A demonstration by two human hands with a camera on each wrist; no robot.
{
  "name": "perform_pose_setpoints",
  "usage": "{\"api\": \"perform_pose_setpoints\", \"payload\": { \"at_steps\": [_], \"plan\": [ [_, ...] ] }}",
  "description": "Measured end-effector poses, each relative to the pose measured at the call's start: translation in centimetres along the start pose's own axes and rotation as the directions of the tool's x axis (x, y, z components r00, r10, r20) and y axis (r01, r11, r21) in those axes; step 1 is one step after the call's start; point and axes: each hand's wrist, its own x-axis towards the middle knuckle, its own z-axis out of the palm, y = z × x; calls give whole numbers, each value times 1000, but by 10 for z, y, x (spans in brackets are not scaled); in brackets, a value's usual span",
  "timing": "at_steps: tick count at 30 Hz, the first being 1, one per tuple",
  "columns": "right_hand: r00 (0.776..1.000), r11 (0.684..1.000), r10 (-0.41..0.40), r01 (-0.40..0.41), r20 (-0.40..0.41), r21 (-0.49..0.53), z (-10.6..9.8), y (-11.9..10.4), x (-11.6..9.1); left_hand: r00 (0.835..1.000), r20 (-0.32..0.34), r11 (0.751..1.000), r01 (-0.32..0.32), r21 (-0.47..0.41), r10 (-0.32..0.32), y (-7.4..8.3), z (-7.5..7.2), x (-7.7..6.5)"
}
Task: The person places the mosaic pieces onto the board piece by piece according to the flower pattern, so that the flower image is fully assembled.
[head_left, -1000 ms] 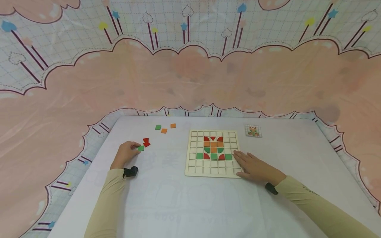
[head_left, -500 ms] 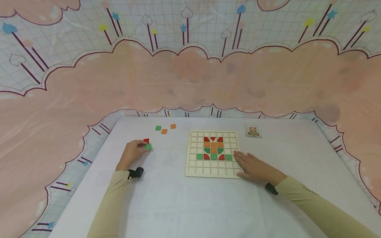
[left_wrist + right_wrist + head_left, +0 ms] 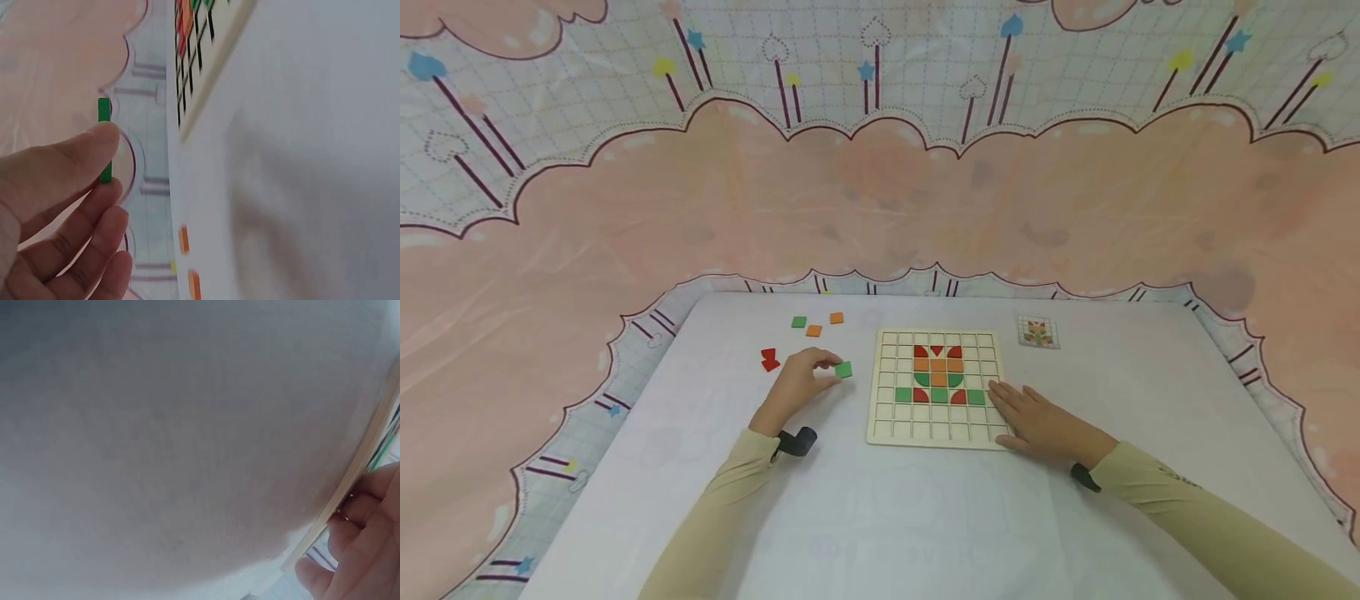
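Observation:
My left hand (image 3: 801,379) pinches a green square tile (image 3: 844,369) between thumb and fingertips, just left of the wooden grid board (image 3: 887,435). In the left wrist view the tile (image 3: 104,109) is seen edge-on, raised off the table. Red, orange and green pieces lie in the board's cells, among them an orange tile (image 3: 938,378) and a green tile (image 3: 975,397). My right hand (image 3: 1048,425) rests on the board's right edge with its fingers extended. The right wrist view has its fingers (image 3: 350,534) against the board's rim (image 3: 350,478).
Red pieces (image 3: 770,360) lie to the left, behind my left wrist. Farther back are a loose green tile (image 3: 799,322) and two orange tiles (image 3: 814,331). A small pattern card (image 3: 1038,331) lies beyond the board on the right. A patterned cloth (image 3: 880,200) hangs behind the white table (image 3: 880,517).
My left hand has lifted the green tile from beside the red pieces and carried it right, toward the board. My right hand has stayed on the board's edge.

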Motion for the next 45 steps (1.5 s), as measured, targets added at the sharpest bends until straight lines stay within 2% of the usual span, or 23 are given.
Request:
{"api": "perform_pose_setpoints", "payload": {
  "at_steps": [10, 15, 21, 26, 30, 38, 45],
  "plan": [
    [1000, 1000, -13, 12, -25, -22, 2, 0, -1, 993, 107, 996, -48, -79, 56, 40, 45, 7],
    [999, 1000, -14, 14, -31, -27, 5, 2, 0, 980, 171, 992, -88, -94, 103, 54, 64, 11],
    [1000, 1000, -6, 6, -19, -24, 5, 2, 1, 963, 218, 987, -150, -61, 160, 63, 80, 15],
    [1000, 1000, -11, 10, -24, -19, 4, 1, 1, 954, 249, 986, -149, -75, 164, 71, 88, 16],
    [1000, 1000, -9, 9, -17, -10, 3, 0, 1, 946, 256, 980, -186, -69, 198, 77, 91, 16],
    [1000, 1000, -8, 8, -18, -13, 2, 1, 0, 940, 268, 973, -228, 32, 212, 82, 99, 18],
    [1000, 1000, -6, 5, -21, -6, 3, 1, -1, 937, 280, 971, -232, 58, 207, 86, 102, 19]
  ]
}}
